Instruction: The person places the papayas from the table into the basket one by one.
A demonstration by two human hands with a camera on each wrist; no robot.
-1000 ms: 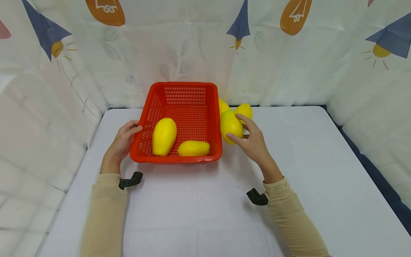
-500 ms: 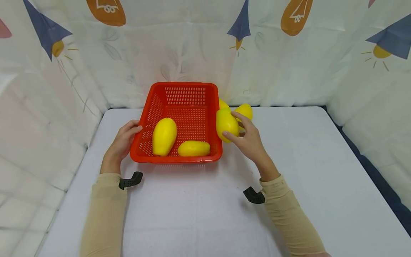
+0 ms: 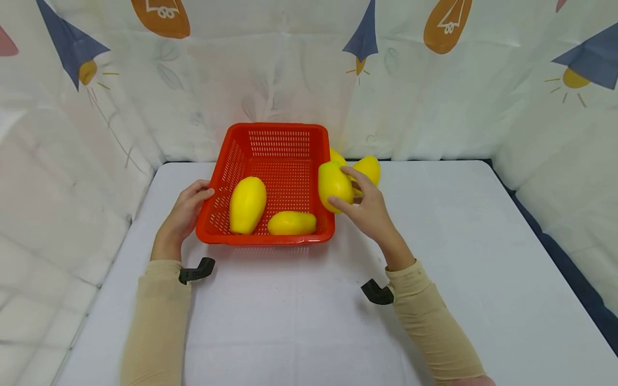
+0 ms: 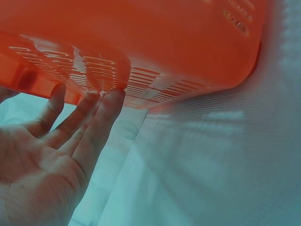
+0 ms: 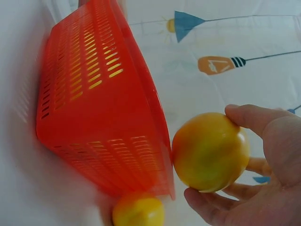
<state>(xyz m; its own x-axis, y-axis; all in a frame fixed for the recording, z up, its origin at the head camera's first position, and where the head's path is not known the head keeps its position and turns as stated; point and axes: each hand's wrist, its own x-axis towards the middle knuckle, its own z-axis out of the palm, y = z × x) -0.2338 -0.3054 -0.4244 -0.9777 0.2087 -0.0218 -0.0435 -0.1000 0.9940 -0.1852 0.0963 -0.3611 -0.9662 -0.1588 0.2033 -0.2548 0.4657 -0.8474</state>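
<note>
Red basket [image 3: 263,239], yellow fruits [image 3: 248,205] (one tinged green), white table [image 3: 289,305], white backdrop [image 3: 299,80] patterned blue and orange

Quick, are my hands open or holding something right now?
Left hand: open, fingers touching the side of the red basket.
Right hand: holding a yellow fruit.

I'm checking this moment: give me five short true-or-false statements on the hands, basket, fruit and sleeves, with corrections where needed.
1. The right hand holds a yellow fruit at the right rim of a red basket. True.
2. The left hand touches the basket's left side. True.
3. The basket is empty. False: two fruits lie inside it.
4. Another fruit lies outside the basket. True.
5. The clothing on the arms is black. False: both sleeves are tan.
</note>
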